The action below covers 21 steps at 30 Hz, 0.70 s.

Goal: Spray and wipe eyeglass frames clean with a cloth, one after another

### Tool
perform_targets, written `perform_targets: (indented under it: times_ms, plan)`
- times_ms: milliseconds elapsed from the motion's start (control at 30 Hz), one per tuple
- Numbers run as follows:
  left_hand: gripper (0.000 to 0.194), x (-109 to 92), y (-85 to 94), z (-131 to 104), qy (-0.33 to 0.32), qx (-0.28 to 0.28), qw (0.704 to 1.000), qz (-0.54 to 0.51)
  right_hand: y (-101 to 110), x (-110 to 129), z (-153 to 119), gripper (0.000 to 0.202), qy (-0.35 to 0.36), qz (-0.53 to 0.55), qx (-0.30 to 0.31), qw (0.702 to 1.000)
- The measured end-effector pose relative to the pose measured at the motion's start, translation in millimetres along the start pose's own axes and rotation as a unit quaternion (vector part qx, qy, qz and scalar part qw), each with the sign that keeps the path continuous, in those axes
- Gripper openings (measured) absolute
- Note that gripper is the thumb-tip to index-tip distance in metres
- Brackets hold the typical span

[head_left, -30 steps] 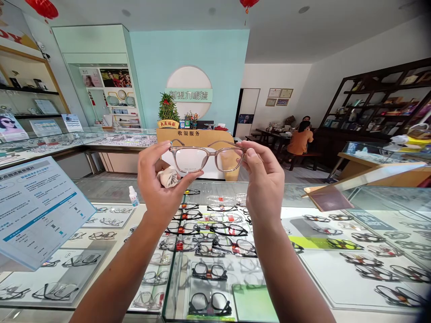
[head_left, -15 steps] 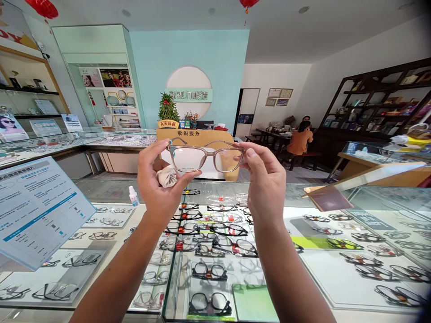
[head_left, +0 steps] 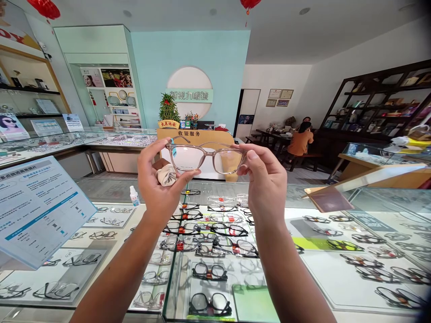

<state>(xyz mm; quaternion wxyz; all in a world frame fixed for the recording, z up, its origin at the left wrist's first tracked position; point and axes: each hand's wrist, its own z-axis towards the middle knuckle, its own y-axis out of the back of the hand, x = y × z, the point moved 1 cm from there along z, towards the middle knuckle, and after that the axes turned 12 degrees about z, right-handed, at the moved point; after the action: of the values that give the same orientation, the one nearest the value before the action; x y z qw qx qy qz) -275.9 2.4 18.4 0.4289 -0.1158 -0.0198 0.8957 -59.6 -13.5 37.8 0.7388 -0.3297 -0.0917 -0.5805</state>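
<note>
A pair of clear brownish eyeglasses (head_left: 208, 153) is held up in front of me, lenses facing me and temples extending away. My left hand (head_left: 157, 179) grips the left side of the frame between thumb and fingers. Tucked in that same palm is a crumpled beige cloth (head_left: 166, 175). At the right end of the frame, my right hand (head_left: 266, 179) pinches the rim near the hinge with thumb and fingers. Below both hands, several dark-rimmed eyeglasses (head_left: 209, 271) lie in the glass display case (head_left: 168, 287).
A small white spray bottle (head_left: 134, 196) stands on the glass left of my hands. Nearby at left is a tilted printed sign (head_left: 43, 208); at right, a tilted mirror-like panel (head_left: 330, 199). Beyond are a wooden counter (head_left: 215, 134) and a seated person in orange (head_left: 301, 142).
The eyeglasses have tilted slightly, and their temples appear at a somewhat different angle behind the frame. Both hands keep their hold in nearly the same place.
</note>
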Motion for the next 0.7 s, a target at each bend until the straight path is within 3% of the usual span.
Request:
perform_targets:
  times_ms: [367, 700]
  plan:
    - [0.082, 0.4, -1.5, -1.5, 0.04, 0.029, 0.999, -0.007, -0.4, 1.1, -1.3, 0.015, -0.013, 0.032, 0.002, 0.999]
    - [0.083, 2.1, -4.6, -1.2, -0.003, 0.014, 1.0, -0.011, 0.3, 3.0, -2.9, 0.016, -0.001, 0.033, -0.003, 0.999]
